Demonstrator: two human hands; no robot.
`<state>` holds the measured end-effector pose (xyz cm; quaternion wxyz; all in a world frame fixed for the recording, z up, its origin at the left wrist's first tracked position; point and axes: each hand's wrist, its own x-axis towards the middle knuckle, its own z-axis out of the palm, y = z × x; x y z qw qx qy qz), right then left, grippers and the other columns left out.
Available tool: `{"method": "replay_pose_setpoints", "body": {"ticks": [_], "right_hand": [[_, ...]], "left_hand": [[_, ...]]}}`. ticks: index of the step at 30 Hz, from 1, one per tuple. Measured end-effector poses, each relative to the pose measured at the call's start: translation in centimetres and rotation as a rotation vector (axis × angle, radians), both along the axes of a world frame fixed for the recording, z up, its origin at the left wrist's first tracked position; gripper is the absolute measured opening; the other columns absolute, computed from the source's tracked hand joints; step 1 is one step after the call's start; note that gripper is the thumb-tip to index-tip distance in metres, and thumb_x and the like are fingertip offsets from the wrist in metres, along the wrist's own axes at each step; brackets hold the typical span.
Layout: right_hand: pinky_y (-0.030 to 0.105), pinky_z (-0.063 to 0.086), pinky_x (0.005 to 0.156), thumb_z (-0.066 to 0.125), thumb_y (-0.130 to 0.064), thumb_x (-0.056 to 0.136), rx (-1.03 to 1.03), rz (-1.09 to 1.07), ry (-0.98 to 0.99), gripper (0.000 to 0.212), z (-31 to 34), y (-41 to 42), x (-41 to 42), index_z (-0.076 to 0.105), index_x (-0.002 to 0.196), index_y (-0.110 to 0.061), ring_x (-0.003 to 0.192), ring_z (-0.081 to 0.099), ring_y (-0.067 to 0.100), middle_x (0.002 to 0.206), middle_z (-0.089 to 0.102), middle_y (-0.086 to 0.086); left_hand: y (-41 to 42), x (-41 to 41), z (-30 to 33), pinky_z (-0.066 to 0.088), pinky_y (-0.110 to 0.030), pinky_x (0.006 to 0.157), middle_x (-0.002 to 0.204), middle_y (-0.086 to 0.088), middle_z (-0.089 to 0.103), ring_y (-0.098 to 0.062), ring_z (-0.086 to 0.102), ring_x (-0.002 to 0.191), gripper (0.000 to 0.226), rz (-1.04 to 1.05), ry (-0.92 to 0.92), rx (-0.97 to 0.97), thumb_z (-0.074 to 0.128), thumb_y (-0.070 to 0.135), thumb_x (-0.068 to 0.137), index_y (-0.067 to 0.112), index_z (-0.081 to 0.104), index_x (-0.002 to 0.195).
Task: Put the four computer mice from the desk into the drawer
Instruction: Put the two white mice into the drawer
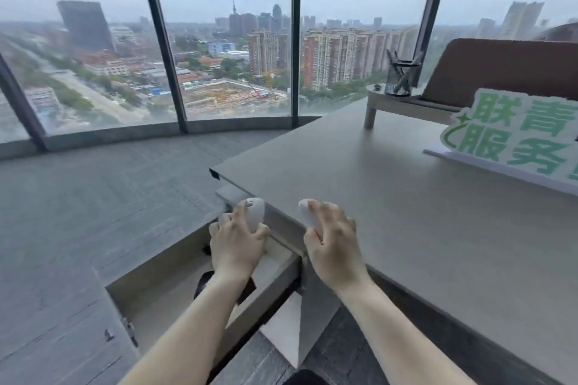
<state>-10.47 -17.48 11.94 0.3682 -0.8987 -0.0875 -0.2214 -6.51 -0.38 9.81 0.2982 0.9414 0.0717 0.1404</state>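
My left hand (237,244) grips a white computer mouse (255,212) above the far end of the open drawer (150,287). My right hand (336,244) grips a second white mouse (308,214) over the desk's (406,212) left edge, beside the drawer. Inside the drawer, a black mouse (203,283) lies partly hidden under my left forearm. A small dark object (206,249) shows farther in; I cannot tell what it is.
A green-lettered sign (519,137) stands at the desk's right. A low riser (394,103) carries a mesh pen cup (400,78) at the back. A brown chair back (500,72) is behind it. Tall windows curve around the grey floor (93,212) on the left.
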Motion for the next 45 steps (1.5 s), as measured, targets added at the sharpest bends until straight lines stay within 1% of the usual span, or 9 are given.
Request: {"method": "replay_pose_setpoints", "body": {"ticks": [5,9,12,23,27,31,35,41,45], "right_hand": [[0.034,0.035,0.096,0.040,-0.017,0.084,-0.134,0.219,0.237,0.046,-6.2,11.1,0.2,0.048,0.128,-0.027,0.103,0.042,0.023,0.121,0.053,0.001],[0.041,0.035,0.102,0.042,-0.020,0.089,-0.329,0.296,0.494,0.052,-10.5,16.5,0.2,0.036,0.141,-0.021,0.117,0.035,0.034,0.137,0.041,0.011],[0.044,0.032,0.107,0.041,-0.022,0.090,-0.462,0.361,0.605,0.052,-12.8,18.7,0.9,0.033,0.142,-0.019,0.124,0.033,0.038,0.138,0.039,0.014],[0.048,0.038,0.101,0.034,-0.034,0.099,-0.657,0.464,0.838,0.039,-15.1,21.4,2.3,0.048,0.130,-0.015,0.125,0.036,0.040,0.132,0.042,0.019],[0.043,0.042,0.096,0.043,-0.022,0.095,-0.549,0.444,0.715,0.034,-14.5,20.1,2.0,0.051,0.128,-0.015,0.122,0.042,0.034,0.130,0.047,0.014],[0.036,0.045,0.091,0.045,-0.026,0.095,-0.329,0.407,0.533,0.032,-12.7,18.7,-0.1,0.059,0.121,-0.015,0.113,0.051,0.025,0.121,0.058,0.007],[0.030,0.045,0.093,0.047,-0.039,0.094,-0.131,0.417,0.441,0.031,-11.5,17.7,-4.7,0.062,0.115,-0.021,0.111,0.052,0.013,0.116,0.061,-0.004],[0.025,0.038,0.100,0.051,-0.075,0.076,-0.059,0.443,0.447,0.074,-12.2,17.0,-10.9,0.049,0.131,-0.026,0.121,0.036,0.009,0.131,0.044,-0.014],[0.028,0.042,0.100,0.061,-0.062,0.076,-0.095,0.409,0.470,0.074,-13.8,17.1,-12.4,0.037,0.137,-0.030,0.120,0.038,0.013,0.137,0.036,-0.013]], "left_hand": [[11.9,-1.2,-4.6,0.034,-0.045,0.096,0.130,-0.022,0.053,-0.040,0.045,0.118,0.055,0.216,0.319,0.082,0.044,0.036,0.083,0.024,0.038,0.137],[16.7,0.3,-10.2,0.035,-0.045,0.093,0.129,-0.015,0.054,-0.040,0.045,0.111,0.047,0.199,0.550,0.144,0.029,0.034,0.077,0.023,0.044,0.119],[17.6,1.0,-11.5,0.031,-0.042,0.094,0.131,-0.017,0.051,-0.039,0.041,0.120,0.044,0.183,0.694,0.119,0.032,0.027,0.083,0.021,0.044,0.125],[18.6,3.1,-14.5,0.042,-0.041,0.102,0.138,-0.017,0.049,-0.037,0.046,0.128,0.064,0.183,0.878,0.099,0.056,0.046,0.078,0.014,0.049,0.134],[18.4,2.8,-12.5,0.042,-0.042,0.101,0.139,-0.019,0.047,-0.040,0.047,0.126,0.044,0.187,0.669,0.055,0.040,0.026,0.093,0.009,0.051,0.132],[19.2,-0.2,-9.3,0.042,-0.040,0.104,0.132,-0.013,0.060,-0.032,0.054,0.123,0.041,0.177,0.291,-0.111,0.045,0.018,0.090,0.014,0.061,0.127],[19.0,-5.6,-7.3,0.042,-0.032,0.089,0.117,-0.013,0.067,-0.028,0.061,0.109,0.030,0.233,0.008,-0.215,0.050,0.006,0.089,0.008,0.068,0.112],[19.4,-11.6,-9.0,0.042,-0.041,0.090,0.137,-0.016,0.052,-0.033,0.052,0.120,0.045,0.485,0.127,-0.497,0.044,0.011,0.092,0.010,0.049,0.137],[18.3,-12.9,-10.2,0.048,-0.041,0.088,0.111,-0.001,0.067,-0.028,0.060,0.102,0.044,0.409,0.204,-0.788,0.043,0.010,0.092,0.014,0.053,0.134]]}}
